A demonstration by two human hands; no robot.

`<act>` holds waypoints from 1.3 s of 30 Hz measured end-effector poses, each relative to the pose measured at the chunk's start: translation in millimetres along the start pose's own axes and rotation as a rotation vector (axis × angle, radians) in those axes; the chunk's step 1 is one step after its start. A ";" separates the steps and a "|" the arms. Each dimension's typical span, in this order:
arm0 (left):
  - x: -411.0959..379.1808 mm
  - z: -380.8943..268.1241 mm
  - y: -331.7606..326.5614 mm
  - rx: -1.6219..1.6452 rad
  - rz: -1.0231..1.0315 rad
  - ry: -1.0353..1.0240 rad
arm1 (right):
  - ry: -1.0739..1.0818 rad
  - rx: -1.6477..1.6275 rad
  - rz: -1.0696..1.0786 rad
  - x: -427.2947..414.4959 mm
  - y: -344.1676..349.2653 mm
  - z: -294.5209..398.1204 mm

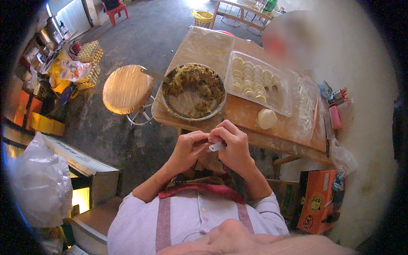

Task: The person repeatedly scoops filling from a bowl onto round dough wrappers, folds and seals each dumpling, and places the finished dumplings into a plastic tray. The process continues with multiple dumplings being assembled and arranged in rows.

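Note:
My left hand (193, 145) and my right hand (234, 143) meet in front of the table's near edge, fingertips touching. A white handle-like piece (216, 146) with a hole in its end sticks out from my curled right fingers; the rest of it is hidden. Whether anything lies between my left fingertips cannot be seen. Just beyond my hands, a round metal bowl (194, 118) holds chopped filling (194, 76), with a flat metal utensil (154, 75) leaning on its rim. A stack of round dough wrappers (267, 119) lies near my right hand.
Rows of dumplings (251, 78) fill much of a clear plastic tray (283, 108) on the wooden table (207, 41). Flour (304, 105) and a thin wooden stick (315, 119) lie at the right. A round stool (127, 89) stands left, near stacked egg trays (91, 63).

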State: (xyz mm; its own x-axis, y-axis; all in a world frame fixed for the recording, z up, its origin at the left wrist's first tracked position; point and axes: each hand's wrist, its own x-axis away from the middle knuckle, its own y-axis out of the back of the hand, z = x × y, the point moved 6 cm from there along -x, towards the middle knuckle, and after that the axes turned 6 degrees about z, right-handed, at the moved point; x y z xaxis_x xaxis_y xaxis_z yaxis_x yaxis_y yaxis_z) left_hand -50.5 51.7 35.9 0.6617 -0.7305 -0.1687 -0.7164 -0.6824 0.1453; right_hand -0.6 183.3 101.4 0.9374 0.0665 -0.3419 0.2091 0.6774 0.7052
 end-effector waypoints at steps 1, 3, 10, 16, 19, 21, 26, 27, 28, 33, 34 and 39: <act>-0.1 1.7 -0.4 0.007 0.004 0.015 | -0.023 -0.044 -0.001 0.8 -2.1 -6.4; -0.8 0.5 -1.3 0.049 0.017 0.036 | -0.024 -0.061 0.000 -1.4 -0.4 -8.3; -1.8 11.6 -11.1 0.352 0.115 0.171 | 0.005 -0.076 0.079 -8.1 -7.8 -21.0; -3.2 18.0 -7.6 0.371 0.115 0.178 | -0.035 -0.090 0.057 -8.1 -4.7 -20.9; -2.4 32.5 -12.2 0.422 0.114 0.201 | -0.007 -0.065 0.123 -3.2 -16.5 -27.5; -1.1 32.0 -11.9 0.432 0.116 0.188 | 0.008 -0.041 0.115 -3.3 -15.2 -24.9; -0.6 26.1 -9.8 0.464 0.065 0.173 | -0.010 0.142 0.310 4.1 -16.5 -36.0; 0.4 25.9 -12.4 0.452 0.050 0.182 | 0.005 0.170 0.318 3.8 -17.1 -32.2; 1.0 25.8 -13.4 0.441 0.035 0.191 | 0.020 0.198 0.325 3.0 -17.9 -25.7; -1.0 15.0 -11.2 0.392 0.060 0.198 | -0.125 0.004 0.215 3.9 -7.6 -31.0; -1.0 14.2 -10.1 0.398 0.034 0.189 | -0.086 -0.026 0.271 5.7 -10.2 -33.5; -2.2 8.6 -14.6 0.378 0.077 0.155 | 0.025 -0.035 0.293 8.6 -11.3 -26.5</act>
State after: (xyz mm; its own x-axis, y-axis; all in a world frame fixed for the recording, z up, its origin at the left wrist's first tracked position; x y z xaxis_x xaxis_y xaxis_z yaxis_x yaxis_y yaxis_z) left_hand -43.4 63.4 25.8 0.6081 -0.7936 -0.0178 -0.7764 -0.5899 -0.2217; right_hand -2.3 195.6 74.0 0.9490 0.2813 -0.1423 -0.0800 0.6517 0.7543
